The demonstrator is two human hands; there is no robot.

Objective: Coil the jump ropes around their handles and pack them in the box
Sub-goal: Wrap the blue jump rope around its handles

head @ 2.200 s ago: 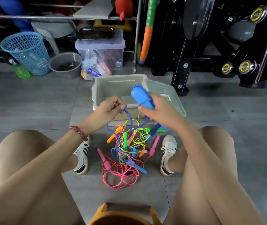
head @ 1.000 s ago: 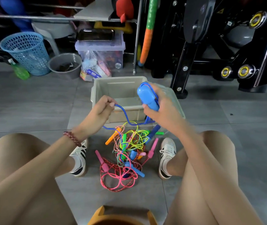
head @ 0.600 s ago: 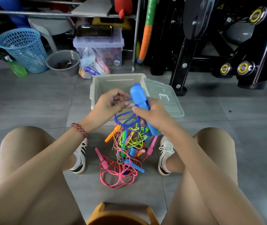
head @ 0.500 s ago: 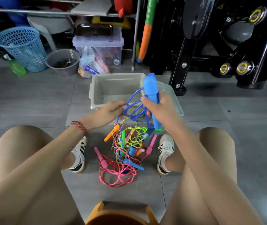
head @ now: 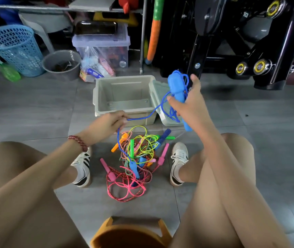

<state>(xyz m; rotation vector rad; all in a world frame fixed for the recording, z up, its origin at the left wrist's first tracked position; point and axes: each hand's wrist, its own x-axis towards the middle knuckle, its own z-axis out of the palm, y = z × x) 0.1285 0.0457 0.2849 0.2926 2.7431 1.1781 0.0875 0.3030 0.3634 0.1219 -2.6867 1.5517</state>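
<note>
Blue plastic jump-rope handles (head: 177,90), paired and partly wrapped in their blue cord (head: 142,119), are grasped upright by the right hand (head: 189,106) above the leaning lid (head: 158,88) of an open grey-beige plastic box (head: 124,90). The left hand (head: 110,122) pinches the cord's free run before the box front. A tangled pile of coloured ropes (head: 135,154) lies between two white sneakers (head: 178,161) on the grey tiled floor (head: 35,108). Behind stand a blue mesh basket (head: 15,49), grey bucket (head: 62,63), clear storage bin (head: 103,49) and black exercise machine (head: 232,42). Lettering on the bucket is too blurred to read.
</note>
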